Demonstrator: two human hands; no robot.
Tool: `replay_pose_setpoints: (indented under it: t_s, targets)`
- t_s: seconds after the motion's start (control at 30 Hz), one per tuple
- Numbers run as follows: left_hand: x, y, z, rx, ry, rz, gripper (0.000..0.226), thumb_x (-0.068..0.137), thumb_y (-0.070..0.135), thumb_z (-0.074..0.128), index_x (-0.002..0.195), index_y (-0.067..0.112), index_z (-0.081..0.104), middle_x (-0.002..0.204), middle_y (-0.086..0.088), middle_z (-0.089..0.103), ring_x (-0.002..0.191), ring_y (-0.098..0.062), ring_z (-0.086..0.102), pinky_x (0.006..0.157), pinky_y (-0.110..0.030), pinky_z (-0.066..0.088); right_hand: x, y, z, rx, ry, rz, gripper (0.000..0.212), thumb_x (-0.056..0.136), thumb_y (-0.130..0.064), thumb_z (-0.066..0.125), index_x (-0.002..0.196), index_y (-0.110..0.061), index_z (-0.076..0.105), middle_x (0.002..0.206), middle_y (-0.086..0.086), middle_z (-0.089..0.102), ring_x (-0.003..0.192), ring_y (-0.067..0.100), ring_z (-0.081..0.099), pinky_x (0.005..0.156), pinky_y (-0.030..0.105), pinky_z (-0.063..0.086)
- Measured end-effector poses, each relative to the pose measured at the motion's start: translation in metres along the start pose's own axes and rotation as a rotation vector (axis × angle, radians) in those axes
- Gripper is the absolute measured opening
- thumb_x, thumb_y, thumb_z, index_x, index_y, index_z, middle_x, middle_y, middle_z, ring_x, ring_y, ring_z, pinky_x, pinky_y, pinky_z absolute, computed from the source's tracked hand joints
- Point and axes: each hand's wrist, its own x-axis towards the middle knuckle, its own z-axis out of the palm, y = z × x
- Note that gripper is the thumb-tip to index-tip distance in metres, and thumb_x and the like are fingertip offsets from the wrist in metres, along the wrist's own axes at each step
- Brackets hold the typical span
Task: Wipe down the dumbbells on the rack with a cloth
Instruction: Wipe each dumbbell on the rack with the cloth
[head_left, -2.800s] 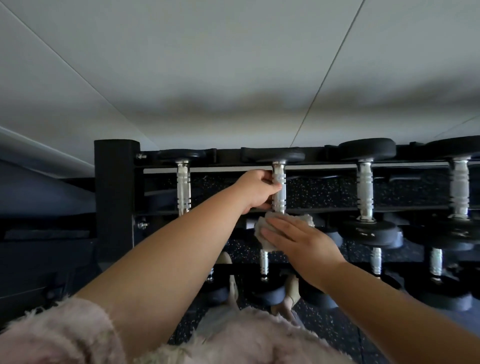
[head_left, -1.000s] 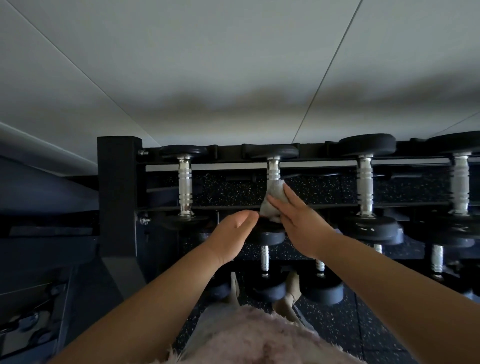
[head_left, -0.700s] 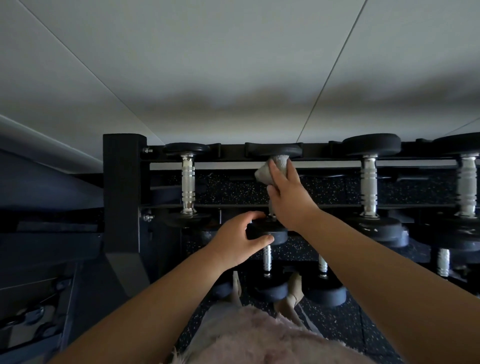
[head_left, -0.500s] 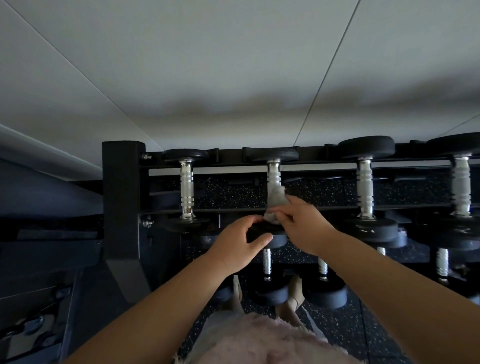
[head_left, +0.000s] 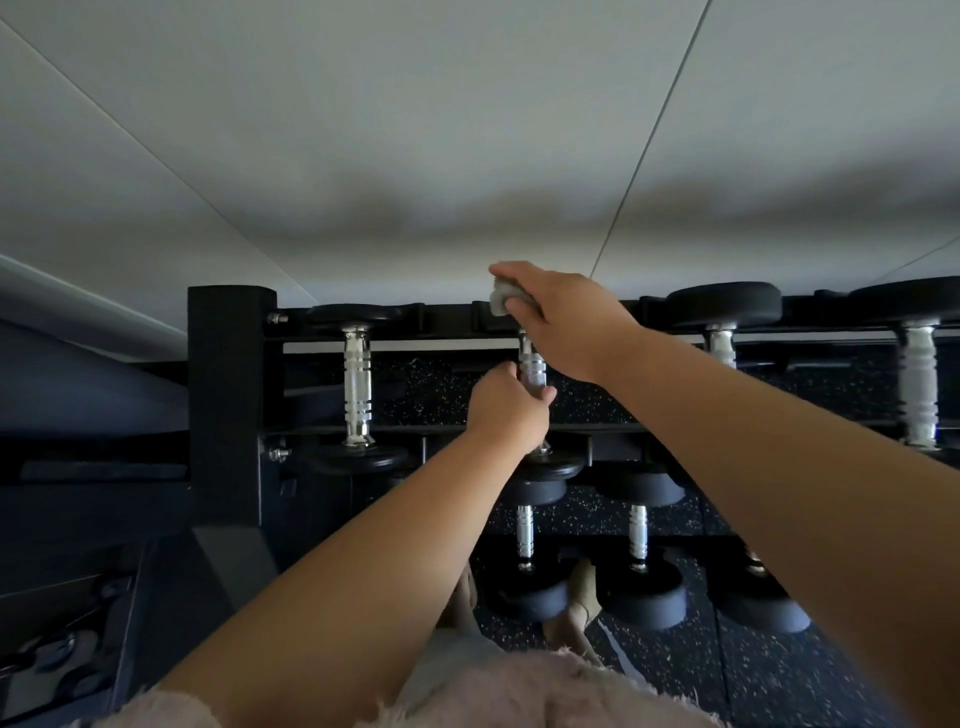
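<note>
A black rack (head_left: 231, 395) holds dumbbells with black heads and chrome handles. My left hand (head_left: 506, 410) grips the chrome handle of the second dumbbell (head_left: 532, 371) from the left on the top row. My right hand (head_left: 563, 322) holds a small grey cloth (head_left: 501, 299) against that dumbbell's far head, which the hand and cloth mostly hide. Its near head (head_left: 550, 467) shows below my left wrist.
Another dumbbell (head_left: 357, 384) sits to the left, two bigger ones (head_left: 722, 312) (head_left: 917, 384) to the right. Lower-row dumbbells (head_left: 639, 561) lie over speckled black floor. A white wall (head_left: 467, 130) stands close behind the rack. Dark equipment fills the left.
My right hand carried the cloth from the lower handle up to the far head. My left hand shifted from the near head onto the chrome handle and closed round it.
</note>
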Motion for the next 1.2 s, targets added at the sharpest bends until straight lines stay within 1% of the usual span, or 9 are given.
replay_pose_setpoints:
  t_s: [0.1, 0.23, 0.33, 0.47, 0.57, 0.73, 0.87, 1.07, 1.2]
  targets:
    - [0.002, -0.005, -0.002, -0.009, -0.055, 0.016, 0.037, 0.097, 0.039, 0.071, 0.120, 0.011, 0.060, 0.106, 0.004, 0.063, 0.098, -0.019, 0.066, 0.078, -0.032, 0.050, 0.004, 0.005, -0.004, -0.051, -0.056, 0.004, 0.041, 0.111, -0.044, 0.034, 0.149, -0.032, 0.043, 0.084, -0.010, 0.061, 0.068, 0.010, 0.057, 0.057, 0.025, 0.039]
    - [0.012, -0.001, 0.002, -0.050, -0.110, -0.026, 0.028, 0.098, 0.030, 0.069, 0.118, 0.014, 0.057, 0.103, -0.001, 0.063, 0.089, -0.019, 0.064, 0.071, -0.033, 0.051, 0.022, 0.017, -0.019, -0.108, -0.205, 0.189, 0.041, 0.109, -0.050, 0.029, 0.114, -0.023, 0.060, 0.084, -0.001, 0.062, 0.077, 0.019, 0.061, 0.079, 0.039, 0.054]
    - [0.018, 0.004, 0.006, -0.205, -0.172, -0.094, 0.031, 0.098, 0.021, 0.065, 0.124, 0.012, 0.051, 0.110, -0.009, 0.066, 0.092, -0.023, 0.068, 0.072, -0.036, 0.058, 0.037, 0.011, -0.022, -0.132, -0.210, 0.248, 0.034, 0.110, -0.038, 0.033, 0.126, -0.016, 0.055, 0.106, 0.008, 0.062, 0.091, 0.024, 0.058, 0.079, 0.034, 0.051]
    - [0.025, 0.006, 0.012, -0.328, -0.148, -0.069, 0.035, 0.097, 0.034, 0.066, 0.120, 0.013, 0.050, 0.102, -0.008, 0.070, 0.083, -0.022, 0.073, 0.070, -0.041, 0.062, 0.051, -0.005, -0.004, 0.037, -0.248, 0.222, 0.054, 0.108, -0.052, 0.034, 0.148, -0.017, 0.039, 0.106, 0.001, 0.066, 0.091, 0.021, 0.064, 0.080, 0.037, 0.051]
    - [0.028, 0.000, 0.017, -0.394, -0.112, -0.025, 0.035, 0.096, 0.042, 0.071, 0.107, 0.012, 0.056, 0.082, -0.004, 0.070, 0.063, -0.015, 0.069, 0.068, -0.043, 0.062, 0.053, -0.005, -0.005, -0.011, -0.383, 0.152, 0.043, 0.103, -0.058, 0.038, 0.131, -0.035, 0.061, 0.112, -0.009, 0.067, 0.102, 0.016, 0.062, 0.086, 0.035, 0.047]
    - [0.030, -0.002, 0.032, -0.350, 0.018, 0.019, 0.036, 0.093, 0.049, 0.072, 0.083, 0.021, 0.052, 0.073, -0.004, 0.065, 0.064, -0.026, 0.066, 0.059, -0.039, 0.053, 0.026, 0.012, -0.019, 0.126, -0.166, 0.134, 0.028, 0.094, -0.059, 0.059, 0.094, -0.039, 0.078, 0.081, -0.016, 0.073, 0.073, 0.005, 0.066, 0.069, 0.033, 0.059]
    - [0.037, 0.002, 0.042, -0.389, 0.044, -0.045, 0.031, 0.097, 0.035, 0.069, 0.078, 0.021, 0.050, 0.069, 0.002, 0.057, 0.057, -0.016, 0.054, 0.054, -0.027, 0.038, 0.020, 0.022, -0.019, 0.217, -0.013, 0.216, 0.028, 0.097, -0.052, 0.061, 0.087, -0.032, 0.078, 0.070, -0.004, 0.070, 0.052, 0.008, 0.057, 0.052, 0.031, 0.051]
    - [0.043, -0.003, 0.039, -0.377, 0.060, -0.025, 0.037, 0.098, 0.038, 0.069, 0.072, 0.020, 0.049, 0.063, 0.003, 0.056, 0.053, -0.014, 0.052, 0.051, -0.025, 0.038, 0.060, 0.010, -0.006, 0.052, -0.372, 0.215, 0.045, 0.097, -0.069, 0.044, 0.117, -0.040, 0.070, 0.110, -0.012, 0.068, 0.102, 0.013, 0.060, 0.091, 0.035, 0.049]
    - [0.042, -0.005, 0.042, -0.435, 0.047, -0.017, 0.032, 0.098, 0.030, 0.069, 0.074, 0.019, 0.051, 0.059, 0.005, 0.054, 0.043, -0.006, 0.046, 0.045, -0.021, 0.036, 0.054, 0.010, -0.013, -0.056, -0.343, 0.045, 0.045, 0.102, -0.060, 0.047, 0.108, -0.025, 0.075, 0.096, -0.003, 0.074, 0.091, 0.018, 0.067, 0.084, 0.035, 0.055]
